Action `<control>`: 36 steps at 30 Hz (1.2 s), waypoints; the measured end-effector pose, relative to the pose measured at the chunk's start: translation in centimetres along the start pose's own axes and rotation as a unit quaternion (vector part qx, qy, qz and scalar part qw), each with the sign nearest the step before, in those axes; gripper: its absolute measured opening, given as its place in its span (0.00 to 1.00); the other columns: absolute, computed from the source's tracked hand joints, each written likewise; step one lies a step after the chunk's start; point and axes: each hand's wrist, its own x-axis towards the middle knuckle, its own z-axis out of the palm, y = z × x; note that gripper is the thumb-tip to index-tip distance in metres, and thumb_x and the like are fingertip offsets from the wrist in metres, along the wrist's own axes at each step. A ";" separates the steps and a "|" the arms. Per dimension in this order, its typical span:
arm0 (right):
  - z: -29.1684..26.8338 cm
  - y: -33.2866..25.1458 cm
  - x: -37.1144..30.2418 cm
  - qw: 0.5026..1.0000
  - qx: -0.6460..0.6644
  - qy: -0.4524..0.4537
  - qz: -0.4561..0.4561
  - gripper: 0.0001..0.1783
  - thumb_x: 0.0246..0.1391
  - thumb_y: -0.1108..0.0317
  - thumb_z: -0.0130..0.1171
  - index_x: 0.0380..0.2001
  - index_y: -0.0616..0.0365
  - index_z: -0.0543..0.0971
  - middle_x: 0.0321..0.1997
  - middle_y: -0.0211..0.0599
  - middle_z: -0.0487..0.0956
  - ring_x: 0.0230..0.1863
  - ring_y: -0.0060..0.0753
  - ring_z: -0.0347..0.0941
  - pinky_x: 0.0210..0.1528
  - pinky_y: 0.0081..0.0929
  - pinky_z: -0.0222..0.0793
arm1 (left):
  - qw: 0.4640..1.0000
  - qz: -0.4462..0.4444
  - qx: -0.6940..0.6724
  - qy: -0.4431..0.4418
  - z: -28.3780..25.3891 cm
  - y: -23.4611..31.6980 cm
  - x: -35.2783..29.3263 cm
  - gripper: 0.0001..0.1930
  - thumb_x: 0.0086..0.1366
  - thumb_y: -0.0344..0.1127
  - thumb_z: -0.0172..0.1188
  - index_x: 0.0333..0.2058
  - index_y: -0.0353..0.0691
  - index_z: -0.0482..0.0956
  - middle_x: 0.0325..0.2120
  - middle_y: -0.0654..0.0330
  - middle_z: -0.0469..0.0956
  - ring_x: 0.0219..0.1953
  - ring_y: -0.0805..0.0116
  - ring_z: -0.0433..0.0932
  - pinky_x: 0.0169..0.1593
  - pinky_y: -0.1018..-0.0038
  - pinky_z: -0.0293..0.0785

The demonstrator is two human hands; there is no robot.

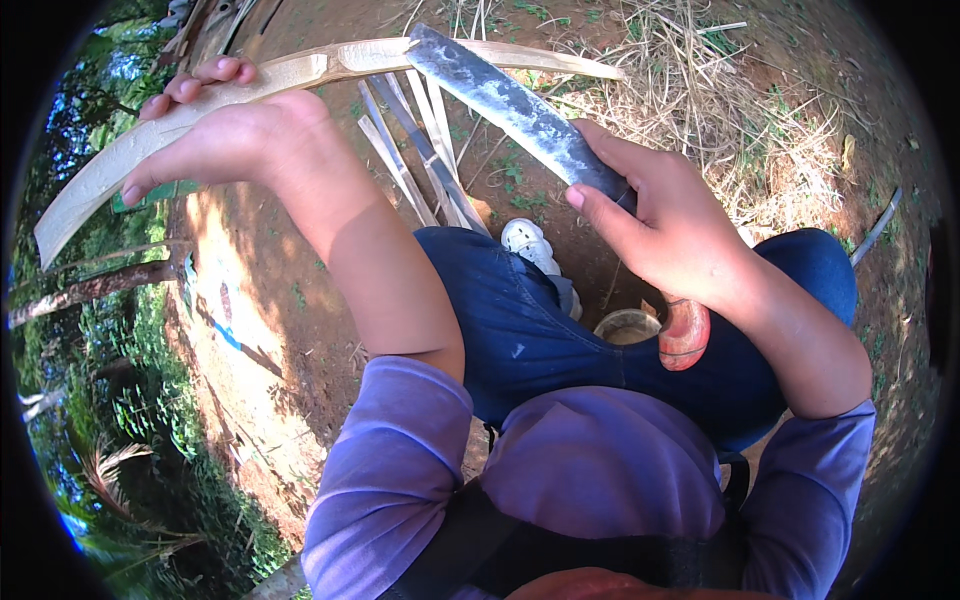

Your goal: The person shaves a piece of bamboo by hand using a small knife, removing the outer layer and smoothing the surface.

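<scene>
A long pale split bamboo strip (290, 72) arcs across the far left and top of the view. My left hand (240, 130) is closed round its left part, fingertips over the far edge and thumb along the near side. In my right hand (660, 205) is a machete with a dark, whitish-smeared blade (500, 110). I grip it near the blade's base, and its curved reddish handle (685, 335) sticks out below my palm. The blade's tip lies over the bamboo strip, right of a node; whether it touches I cannot tell.
Several split strips (425, 150) lie on the brown earth beyond my knees. A heap of straw-like shavings (740, 130) spreads at the far right. Below me, a round container (627, 326) shows between my legs, near a white shoe (530, 245). Green plants (120, 400) border the left side.
</scene>
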 end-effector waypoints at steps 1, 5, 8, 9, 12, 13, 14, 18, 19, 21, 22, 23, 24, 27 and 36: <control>-0.3 -0.5 0.0 1.000 -0.006 -0.011 0.012 0.29 0.63 0.60 0.59 0.64 0.62 0.72 0.29 0.56 0.81 0.32 0.59 0.80 0.38 0.45 0.73 | 1.000 0.003 0.005 0.005 0.1 0.0 0.0 0.42 0.65 0.83 0.15 0.30 0.50 0.63 0.20 0.66 0.63 0.19 0.68 0.60 0.22 0.75 0.59; -0.4 -1.3 -0.3 1.000 -0.007 -0.009 -0.019 0.31 0.63 0.62 0.61 0.65 0.67 0.71 0.31 0.50 0.82 0.29 0.36 0.76 0.36 0.33 0.73 | 1.000 -0.014 -0.015 0.003 0.3 0.3 -0.4 0.42 0.65 0.83 0.15 0.31 0.50 0.63 0.20 0.65 0.63 0.20 0.67 0.61 0.23 0.74 0.61; -0.1 -1.5 -0.3 0.998 0.012 0.003 -0.059 0.32 0.63 0.63 0.62 0.65 0.69 0.71 0.35 0.48 0.83 0.29 0.24 0.75 0.37 0.26 0.73 | 1.000 -0.004 -0.009 -0.007 0.4 0.3 -0.5 0.42 0.64 0.83 0.14 0.31 0.50 0.62 0.20 0.65 0.63 0.21 0.67 0.62 0.25 0.73 0.64; 0.0 -1.6 -0.3 0.998 0.018 0.004 -0.064 0.32 0.63 0.63 0.62 0.65 0.69 0.71 0.36 0.48 0.84 0.30 0.23 0.75 0.38 0.25 0.73 | 1.000 -0.006 -0.015 -0.010 0.4 0.5 -0.5 0.42 0.64 0.83 0.14 0.30 0.50 0.63 0.20 0.65 0.63 0.21 0.67 0.63 0.25 0.73 0.65; -0.3 -1.2 -0.3 0.997 -0.014 0.021 -0.072 0.32 0.62 0.64 0.63 0.65 0.69 0.71 0.40 0.49 0.85 0.36 0.22 0.77 0.42 0.25 0.74 | 0.998 -0.028 -0.054 -0.029 1.0 -0.5 -0.8 0.43 0.63 0.84 0.14 0.29 0.50 0.63 0.19 0.65 0.63 0.21 0.67 0.65 0.27 0.72 0.68; -0.4 -1.6 -0.3 0.999 0.001 0.001 -0.054 0.32 0.62 0.64 0.63 0.66 0.69 0.71 0.41 0.50 0.85 0.37 0.22 0.78 0.44 0.25 0.74 | 0.997 -0.028 -0.061 -0.036 0.6 -0.1 -0.4 0.43 0.62 0.84 0.14 0.28 0.50 0.63 0.19 0.65 0.63 0.21 0.67 0.65 0.28 0.72 0.69; -0.7 -2.2 -0.2 0.999 0.016 -0.019 -0.036 0.32 0.62 0.64 0.63 0.66 0.69 0.70 0.41 0.50 0.85 0.39 0.22 0.78 0.45 0.25 0.75 | 0.996 -0.028 -0.069 -0.044 0.3 0.2 -0.1 0.44 0.62 0.85 0.14 0.28 0.50 0.63 0.18 0.65 0.63 0.21 0.67 0.66 0.29 0.72 0.70; -0.6 -1.8 -0.3 0.999 0.027 -0.025 -0.030 0.32 0.63 0.64 0.64 0.66 0.69 0.70 0.44 0.48 0.85 0.43 0.25 0.80 0.49 0.25 0.75 | 0.994 -0.025 -0.084 -0.064 0.1 0.5 0.8 0.44 0.62 0.85 0.15 0.26 0.50 0.64 0.18 0.65 0.64 0.22 0.66 0.67 0.30 0.70 0.72; -0.1 -0.9 -0.2 0.997 0.031 0.005 -0.073 0.32 0.64 0.65 0.63 0.66 0.69 0.70 0.42 0.46 0.85 0.40 0.24 0.79 0.46 0.24 0.75 | 0.993 -0.029 -0.093 -0.065 0.3 0.1 0.8 0.44 0.62 0.85 0.15 0.25 0.50 0.64 0.18 0.65 0.64 0.22 0.66 0.67 0.30 0.69 0.72; 0.5 0.4 0.0 0.992 0.081 0.023 -0.095 0.32 0.65 0.64 0.62 0.68 0.67 0.69 0.38 0.41 0.84 0.34 0.24 0.79 0.39 0.23 0.75 | 0.993 -0.028 -0.094 -0.063 0.7 -0.7 0.6 0.44 0.63 0.85 0.15 0.25 0.50 0.64 0.18 0.65 0.65 0.22 0.65 0.68 0.31 0.69 0.73; 0.5 0.1 0.1 0.989 0.130 0.009 -0.076 0.32 0.65 0.63 0.62 0.68 0.66 0.69 0.36 0.38 0.83 0.31 0.24 0.78 0.36 0.23 0.75 | 0.995 -0.019 -0.083 -0.057 0.8 -0.6 0.3 0.44 0.63 0.84 0.15 0.25 0.50 0.64 0.18 0.65 0.65 0.22 0.65 0.68 0.32 0.68 0.73; -0.3 -0.8 0.1 0.975 0.219 -0.045 0.008 0.33 0.65 0.62 0.62 0.68 0.65 0.69 0.33 0.36 0.82 0.27 0.24 0.78 0.32 0.23 0.74 | 0.996 -0.011 -0.073 -0.052 0.7 -0.6 0.2 0.44 0.63 0.84 0.15 0.25 0.49 0.64 0.18 0.65 0.65 0.23 0.65 0.68 0.33 0.68 0.73; -0.8 -1.5 0.1 0.943 0.304 -0.097 0.092 0.33 0.65 0.60 0.63 0.68 0.64 0.69 0.30 0.34 0.81 0.24 0.24 0.77 0.29 0.23 0.73 | 0.996 -0.013 -0.074 -0.054 0.6 -0.7 0.2 0.44 0.64 0.84 0.15 0.25 0.49 0.65 0.18 0.65 0.65 0.23 0.65 0.68 0.33 0.68 0.73; -1.5 -1.2 1.2 0.941 0.330 -0.016 0.075 0.35 0.66 0.60 0.62 0.70 0.63 0.66 0.27 0.25 0.75 0.23 0.14 0.73 0.25 0.15 0.70 | 0.996 -0.014 -0.069 -0.056 -0.3 0.1 0.7 0.43 0.65 0.82 0.14 0.26 0.49 0.65 0.20 0.65 0.66 0.24 0.65 0.68 0.35 0.68 0.73; -4.8 11.8 5.0 0.964 -0.049 0.056 0.257 0.21 0.66 0.64 0.59 0.56 0.67 0.74 0.24 0.34 0.78 0.21 0.24 0.77 0.22 0.27 0.73 | 1.000 -0.016 -0.021 -0.009 -1.3 -1.6 1.4 0.43 0.65 0.82 0.13 0.29 0.49 0.63 0.22 0.65 0.67 0.24 0.67 0.65 0.32 0.72 0.66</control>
